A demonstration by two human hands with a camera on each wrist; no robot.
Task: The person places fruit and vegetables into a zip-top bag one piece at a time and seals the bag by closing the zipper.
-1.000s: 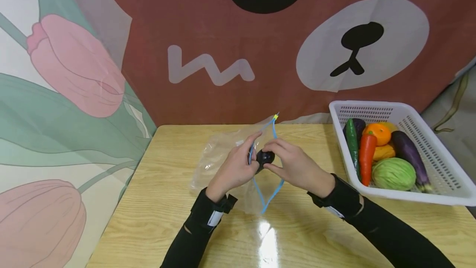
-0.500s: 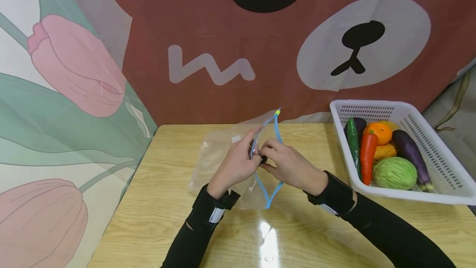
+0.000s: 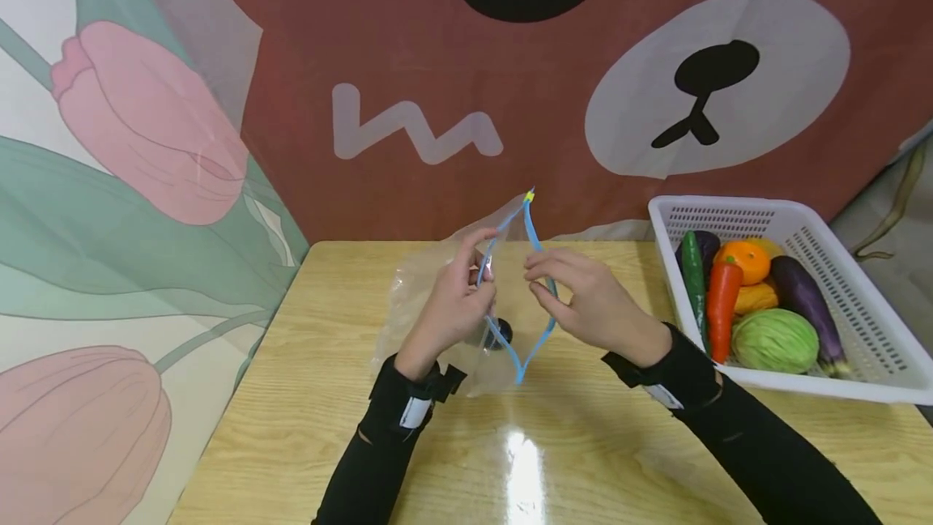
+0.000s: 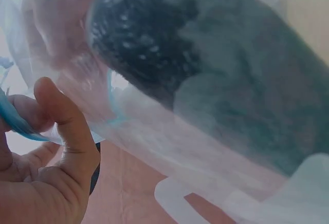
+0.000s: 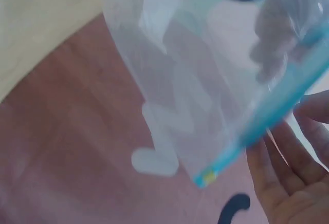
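Note:
A clear plastic zip bag (image 3: 415,298) with a blue strip along its mouth and a yellow slider stands open-mouthed over the table. My left hand (image 3: 453,302) pinches the near-left side of that blue strip between thumb and fingers. Low inside the bag lies a dark, glossy, rounded item (image 3: 501,334); through the film in the left wrist view it looks long and dark green-black. My right hand (image 3: 586,298) is at the bag's mouth, fingers loosely bent with nothing between them, fingertips reaching just inside the right side of the strip.
A white slotted plastic basket (image 3: 875,322) stands at the right of the wooden table (image 3: 291,428). In it lie a cucumber (image 3: 693,290), a carrot (image 3: 722,310), a green cabbage (image 3: 775,343), an eggplant (image 3: 807,306) and an orange fruit (image 3: 751,259). A bear-print cloth (image 3: 408,47) hangs behind.
My right hand has let go of the dark item, which has dropped down into the bag. That hand has moved back to the right. The bag's mouth has risen slightly.

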